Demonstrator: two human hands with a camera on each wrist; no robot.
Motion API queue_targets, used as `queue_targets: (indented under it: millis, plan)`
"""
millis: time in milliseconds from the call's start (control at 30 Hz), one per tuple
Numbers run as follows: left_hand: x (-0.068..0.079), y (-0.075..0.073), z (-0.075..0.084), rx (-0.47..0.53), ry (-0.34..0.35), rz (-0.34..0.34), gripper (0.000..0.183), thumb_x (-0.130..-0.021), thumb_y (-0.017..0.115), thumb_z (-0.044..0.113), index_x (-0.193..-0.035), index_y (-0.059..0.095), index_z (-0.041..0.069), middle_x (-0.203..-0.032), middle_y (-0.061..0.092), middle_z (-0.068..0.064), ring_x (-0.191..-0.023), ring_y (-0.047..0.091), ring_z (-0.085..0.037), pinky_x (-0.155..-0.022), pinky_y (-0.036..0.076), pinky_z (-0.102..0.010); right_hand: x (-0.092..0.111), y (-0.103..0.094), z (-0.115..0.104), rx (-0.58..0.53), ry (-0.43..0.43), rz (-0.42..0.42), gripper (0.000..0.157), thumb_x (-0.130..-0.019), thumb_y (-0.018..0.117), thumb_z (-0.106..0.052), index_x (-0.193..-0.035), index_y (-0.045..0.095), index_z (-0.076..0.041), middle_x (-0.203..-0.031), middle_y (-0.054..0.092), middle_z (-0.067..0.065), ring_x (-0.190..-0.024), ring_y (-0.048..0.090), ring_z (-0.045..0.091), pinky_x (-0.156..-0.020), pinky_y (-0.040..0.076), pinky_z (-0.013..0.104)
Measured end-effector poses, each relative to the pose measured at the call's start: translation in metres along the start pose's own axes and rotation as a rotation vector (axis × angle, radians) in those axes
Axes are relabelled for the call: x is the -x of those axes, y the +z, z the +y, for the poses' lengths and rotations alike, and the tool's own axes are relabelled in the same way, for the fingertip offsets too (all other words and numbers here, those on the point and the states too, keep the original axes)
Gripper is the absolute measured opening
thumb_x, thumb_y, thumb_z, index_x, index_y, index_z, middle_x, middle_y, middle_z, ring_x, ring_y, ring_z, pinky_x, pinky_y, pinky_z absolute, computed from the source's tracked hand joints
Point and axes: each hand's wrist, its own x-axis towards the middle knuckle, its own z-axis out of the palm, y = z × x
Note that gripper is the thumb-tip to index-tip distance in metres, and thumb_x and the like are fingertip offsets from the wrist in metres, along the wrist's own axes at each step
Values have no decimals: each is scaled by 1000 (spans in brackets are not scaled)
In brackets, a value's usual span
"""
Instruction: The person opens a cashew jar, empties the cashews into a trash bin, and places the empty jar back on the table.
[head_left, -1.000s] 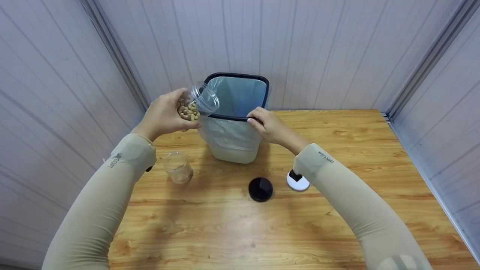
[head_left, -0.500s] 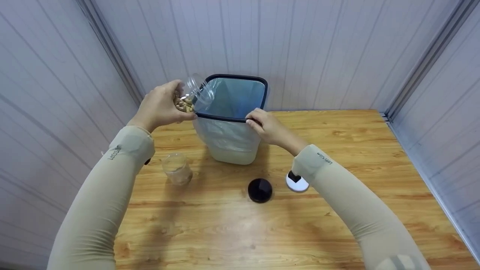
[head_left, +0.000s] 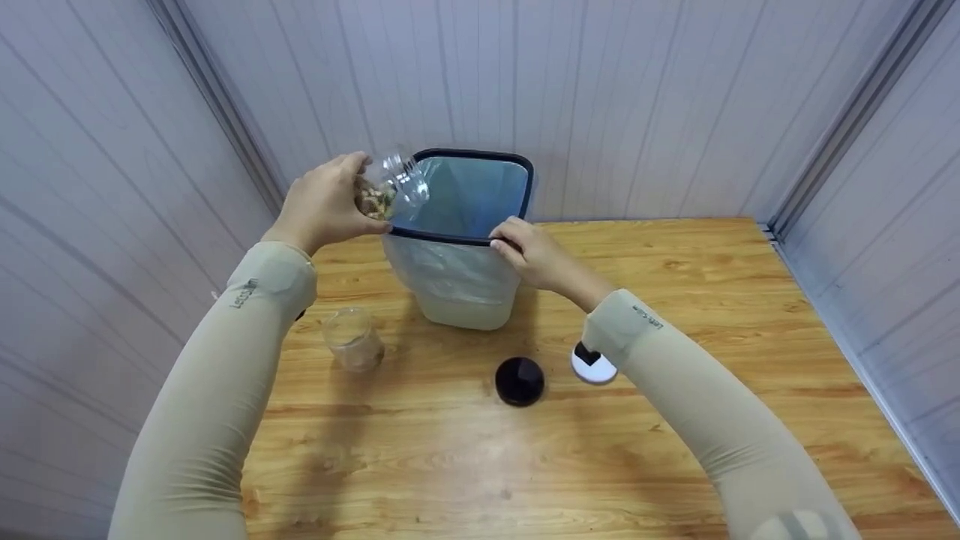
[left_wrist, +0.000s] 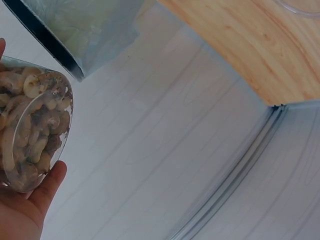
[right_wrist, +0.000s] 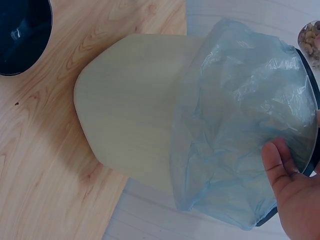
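Observation:
In the head view my left hand [head_left: 326, 199] grips a clear plastic jar [head_left: 407, 180] partly filled with cashew nuts [head_left: 375, 199]. The jar lies tilted on its side, its mouth over the left rim of a lined trash bin [head_left: 465, 307]. The cashews fill the jar's base end in the left wrist view, with fingers at its edge. My right hand [head_left: 544, 255] pinches the bin's black front rim [head_left: 450, 238] and the plastic bag [right_wrist: 235, 110] folded over it. The bag's bottom inside the bin is not clearly visible.
A clear glass cup [head_left: 354, 339] stands on the wooden table [head_left: 675, 450] at left. A round black lid [head_left: 520, 381] lies in front of the bin. Beside it, a white disc with a black mark [head_left: 592, 366] is partly behind the right sleeve. Panelled walls [head_left: 637, 112] enclose the table.
My left hand has moved up slightly, and the jar has turned so that its mouth points more toward the bin's inside. The right hand keeps its hold on the rim.

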Motion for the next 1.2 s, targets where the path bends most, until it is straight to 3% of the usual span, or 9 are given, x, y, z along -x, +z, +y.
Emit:
queue_targets:
  millis: [300,633,933,1200]
  plan:
    - [-10,1,5,-173,83,-5,94,-77,93,32,-154,49,2,-137,66,-22,-117,65,-46,-98,56,-68,-1,4,2,-20,-49,38,27,-115,52,-15,-118,70,3,-113,66,21,-98,60,33,-89,52,44]
    - [-15,2,7,-270,130,-12,97,-77,96,31,-156,48,-1,-147,63,-26,-130,61,-53,-109,53,-67,0,2,0,-17,-28,21,27,-115,52,-17,-120,71,3,-114,65,20,-98,59,30,-90,53,45]
    - [-19,-1,8,-353,182,2,95,-76,96,25,-154,49,-2,-139,66,-26,-122,64,-49,-106,55,-65,-1,3,-2,-16,3,1,29,-116,51,-20,-123,70,1,-119,65,20,-103,60,31,-94,54,46]
    - [-21,-2,9,-362,203,3,93,-76,95,24,-153,50,-2,-141,66,-26,-123,64,-50,-107,55,-64,-1,2,0,-26,-39,24,27,-115,52,-15,-120,70,4,-114,65,22,-100,58,34,-92,51,46]
